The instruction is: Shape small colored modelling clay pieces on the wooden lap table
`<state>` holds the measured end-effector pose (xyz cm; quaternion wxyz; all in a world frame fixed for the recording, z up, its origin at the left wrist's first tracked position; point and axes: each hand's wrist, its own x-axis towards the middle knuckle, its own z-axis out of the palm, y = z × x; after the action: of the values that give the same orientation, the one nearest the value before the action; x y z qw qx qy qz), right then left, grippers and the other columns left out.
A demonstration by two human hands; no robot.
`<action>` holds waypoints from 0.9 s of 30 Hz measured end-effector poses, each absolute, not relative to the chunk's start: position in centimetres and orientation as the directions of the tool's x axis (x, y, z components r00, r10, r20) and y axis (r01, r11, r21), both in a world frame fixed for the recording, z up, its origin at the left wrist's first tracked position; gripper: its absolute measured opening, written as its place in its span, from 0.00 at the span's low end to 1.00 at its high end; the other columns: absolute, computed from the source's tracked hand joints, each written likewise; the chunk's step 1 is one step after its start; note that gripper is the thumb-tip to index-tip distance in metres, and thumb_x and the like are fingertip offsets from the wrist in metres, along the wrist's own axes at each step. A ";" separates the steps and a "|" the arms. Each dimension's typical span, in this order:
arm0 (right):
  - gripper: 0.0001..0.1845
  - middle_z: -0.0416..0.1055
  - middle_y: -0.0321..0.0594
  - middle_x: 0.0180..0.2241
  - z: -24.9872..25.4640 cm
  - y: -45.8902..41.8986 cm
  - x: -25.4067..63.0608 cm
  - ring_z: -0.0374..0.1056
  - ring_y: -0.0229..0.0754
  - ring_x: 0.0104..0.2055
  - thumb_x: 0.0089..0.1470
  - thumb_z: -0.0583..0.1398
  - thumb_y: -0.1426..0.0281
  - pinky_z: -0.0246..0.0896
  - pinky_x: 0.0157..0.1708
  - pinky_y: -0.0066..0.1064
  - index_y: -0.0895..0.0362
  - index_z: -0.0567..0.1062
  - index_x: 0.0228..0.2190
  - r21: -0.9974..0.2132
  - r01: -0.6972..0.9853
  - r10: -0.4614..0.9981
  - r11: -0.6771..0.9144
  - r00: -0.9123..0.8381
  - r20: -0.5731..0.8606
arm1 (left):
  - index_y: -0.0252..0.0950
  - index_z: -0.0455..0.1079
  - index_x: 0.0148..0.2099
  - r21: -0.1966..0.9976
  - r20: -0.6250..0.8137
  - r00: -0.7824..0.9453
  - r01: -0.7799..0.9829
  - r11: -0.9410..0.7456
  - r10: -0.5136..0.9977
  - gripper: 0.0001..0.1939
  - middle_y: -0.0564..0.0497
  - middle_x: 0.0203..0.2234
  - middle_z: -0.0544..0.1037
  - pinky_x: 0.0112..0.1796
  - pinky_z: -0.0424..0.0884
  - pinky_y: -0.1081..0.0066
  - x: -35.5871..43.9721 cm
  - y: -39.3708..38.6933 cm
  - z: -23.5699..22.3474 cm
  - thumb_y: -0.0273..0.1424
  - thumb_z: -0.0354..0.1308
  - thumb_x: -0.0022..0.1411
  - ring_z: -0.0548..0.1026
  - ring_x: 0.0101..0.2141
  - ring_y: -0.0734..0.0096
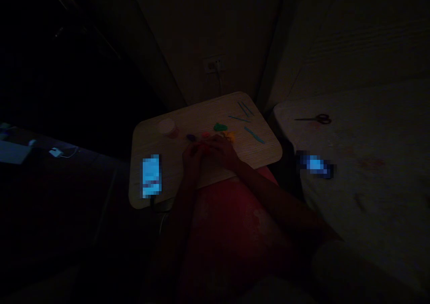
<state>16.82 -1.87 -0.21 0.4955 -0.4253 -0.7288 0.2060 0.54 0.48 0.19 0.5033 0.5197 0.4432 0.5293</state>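
Note:
In dim light, my two hands meet over the front middle of a small wooden-topped table [178, 174]. My left hand [192, 157] has its fingers curled around a small red lump of what looks like modelling clay [204, 148]. From the other side, my right hand [224, 152] presses its bent fingers on the same lump, which they partly hide. Just beyond the fingertips lie a pinkish-red piece [205, 134], a green lump [220, 127], a yellow-orange lump [231, 136] and a dark purple lump [191, 137].
A pale round tub [166, 127] stands at the table's left back. Thin blue sticks [239, 118] and a blue flat tool [254, 135] lie at right. A lit phone [151, 176] is front left. Scissors [316, 119] and another phone [315, 165] rest on the pale surface at right.

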 end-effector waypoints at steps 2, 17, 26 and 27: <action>0.21 0.77 0.48 0.54 -0.2 -1.8 16.7 0.72 0.48 0.55 0.69 0.56 0.62 0.67 0.58 0.44 0.52 0.80 0.57 -0.778 0.367 0.854 0.510 -0.110 0.508 | 0.37 0.78 0.35 0.989 0.132 0.030 -0.064 -0.130 0.991 0.13 0.50 0.32 0.82 0.37 0.74 0.71 0.6 0.3 0.6 0.40 0.73 0.53 0.78 0.33 0.69; 0.16 0.83 0.45 0.39 -0.7 -1.3 17.1 0.77 0.44 0.39 0.54 0.69 0.60 0.73 0.42 0.35 0.57 0.85 0.41 -0.969 0.077 0.972 0.234 0.001 0.234 | 0.37 0.75 0.35 0.968 0.226 0.068 0.092 -0.232 0.972 0.14 0.52 0.30 0.79 0.37 0.72 0.70 0.2 -0.2 1.2 0.41 0.72 0.56 0.76 0.32 0.68; 0.15 0.82 0.44 0.37 -1.0 -1.0 17.3 0.76 0.44 0.38 0.53 0.69 0.62 0.71 0.39 0.33 0.58 0.84 0.40 -0.965 0.135 0.974 0.224 -0.009 0.225 | 0.37 0.74 0.35 0.968 0.222 0.087 0.100 -0.230 0.971 0.17 0.52 0.29 0.77 0.34 0.70 0.71 0.0 0.1 0.6 0.43 0.73 0.55 0.74 0.32 0.68; 0.14 0.82 0.45 0.37 -1.0 -1.1 17.3 0.77 0.44 0.38 0.54 0.69 0.63 0.71 0.40 0.33 0.58 0.84 0.40 -0.960 0.150 0.972 0.235 -0.004 0.237 | 0.38 0.74 0.35 0.971 0.219 0.094 0.079 -0.227 0.971 0.17 0.52 0.29 0.77 0.34 0.70 0.71 0.1 0.2 0.5 0.44 0.73 0.54 0.75 0.32 0.68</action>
<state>17.25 -1.05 -0.97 0.5207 -0.4765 -0.5884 0.3944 0.06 0.18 0.51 0.4386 0.5956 0.4408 0.5085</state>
